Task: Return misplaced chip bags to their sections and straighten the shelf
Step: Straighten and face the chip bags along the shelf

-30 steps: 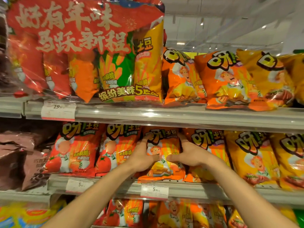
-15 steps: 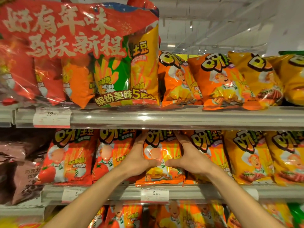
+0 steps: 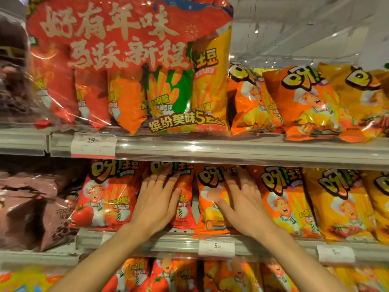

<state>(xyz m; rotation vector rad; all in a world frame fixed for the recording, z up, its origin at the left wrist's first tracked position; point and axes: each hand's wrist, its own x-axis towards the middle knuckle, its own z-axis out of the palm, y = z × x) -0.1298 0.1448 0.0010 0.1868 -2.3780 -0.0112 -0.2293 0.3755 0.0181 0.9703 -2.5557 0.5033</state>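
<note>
On the middle shelf (image 3: 181, 243) stand rows of chip bags. My left hand (image 3: 156, 199) lies flat, fingers straight, on a red tomato bag (image 3: 185, 203). My right hand (image 3: 242, 199) lies flat with spread fingers on the orange bag (image 3: 210, 209) beside it and on the edge of the neighbouring orange bag (image 3: 284, 205). Another red tomato bag (image 3: 105, 197) stands left of my left hand. Yellow bags (image 3: 341, 203) fill the right end. Neither hand holds anything.
The upper shelf (image 3: 231, 148) carries a big red multipack (image 3: 126, 66), then orange bags (image 3: 250, 102) and yellow bags (image 3: 362, 98). Brown bags (image 3: 35, 207) sit at the left. White price tags (image 3: 216, 247) hang on the rail. More orange bags (image 3: 227, 275) fill the shelf below.
Both hands let go of the orange bag they held by its sides. The left moved left onto the red bag; the right now lies flat on the orange bags.
</note>
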